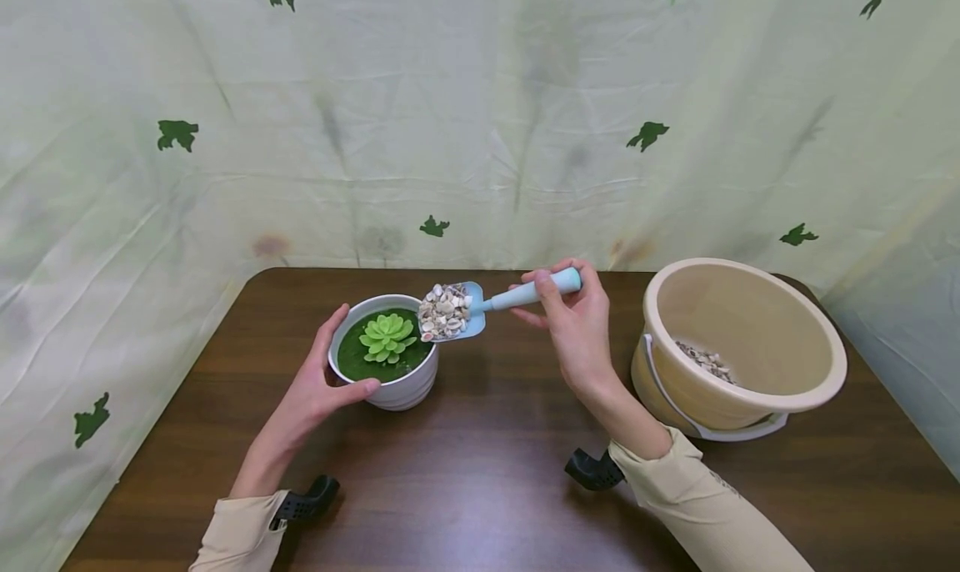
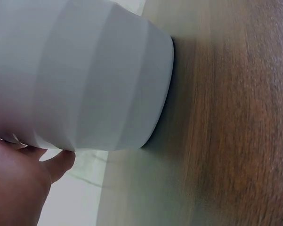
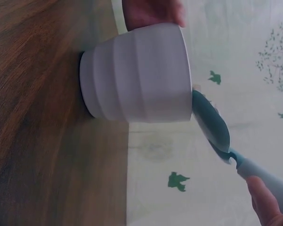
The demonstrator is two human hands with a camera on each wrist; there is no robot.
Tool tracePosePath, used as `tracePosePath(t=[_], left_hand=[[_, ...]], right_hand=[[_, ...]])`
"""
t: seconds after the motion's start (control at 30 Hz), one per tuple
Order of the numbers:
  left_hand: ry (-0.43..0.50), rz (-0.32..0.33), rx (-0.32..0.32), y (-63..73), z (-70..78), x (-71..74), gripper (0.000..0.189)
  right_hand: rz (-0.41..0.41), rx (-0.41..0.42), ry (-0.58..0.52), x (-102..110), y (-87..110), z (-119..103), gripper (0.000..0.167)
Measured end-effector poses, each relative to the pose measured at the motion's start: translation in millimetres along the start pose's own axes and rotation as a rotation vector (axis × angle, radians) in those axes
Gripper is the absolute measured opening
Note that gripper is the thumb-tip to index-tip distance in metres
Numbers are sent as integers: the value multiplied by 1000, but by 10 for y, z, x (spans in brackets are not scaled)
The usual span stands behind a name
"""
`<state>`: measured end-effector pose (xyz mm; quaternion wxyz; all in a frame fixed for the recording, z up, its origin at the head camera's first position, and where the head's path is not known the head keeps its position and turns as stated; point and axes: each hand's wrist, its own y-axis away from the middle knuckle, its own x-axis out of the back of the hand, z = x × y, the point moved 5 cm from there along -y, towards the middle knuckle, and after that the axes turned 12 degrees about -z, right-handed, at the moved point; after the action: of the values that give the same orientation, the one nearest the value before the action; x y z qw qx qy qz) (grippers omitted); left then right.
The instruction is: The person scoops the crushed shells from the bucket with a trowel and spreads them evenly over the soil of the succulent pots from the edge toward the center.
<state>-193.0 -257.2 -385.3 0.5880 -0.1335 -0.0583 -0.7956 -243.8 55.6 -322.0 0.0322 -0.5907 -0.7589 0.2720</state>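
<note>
A white ribbed flower pot stands upright on the table, with a green succulent in its green-covered top. My left hand holds the pot from the left, thumb at the near rim and fingers round the far side. In my right hand is the handle of a light blue trowel, pinched between thumb and fingers. Pebbles are heaped on its blade. The blade's tip overlaps the pot's right rim; in the right wrist view the trowel meets the rim, handle sloping away.
At the right of the table stands a cream bucket with a handle hanging at its front. More pebbles lie at its bottom. The brown wooden table ends at a pale curtain with green leaf shapes behind it.
</note>
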Motion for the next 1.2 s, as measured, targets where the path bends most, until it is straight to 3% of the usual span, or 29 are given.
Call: tracePosePath(t=[0.5,0.8,1.2], left_hand=[[-74,24,16,-15,-1,-11,105],[31,-25,2,14,-5,-10,99],[29,-24,4,2,-2,-2,100]], right_hand=[[-16,25,22,0,8,-54,16],[-14,29,21,-5,8,-74,15],[-5,45,56,6,27,-109,17]])
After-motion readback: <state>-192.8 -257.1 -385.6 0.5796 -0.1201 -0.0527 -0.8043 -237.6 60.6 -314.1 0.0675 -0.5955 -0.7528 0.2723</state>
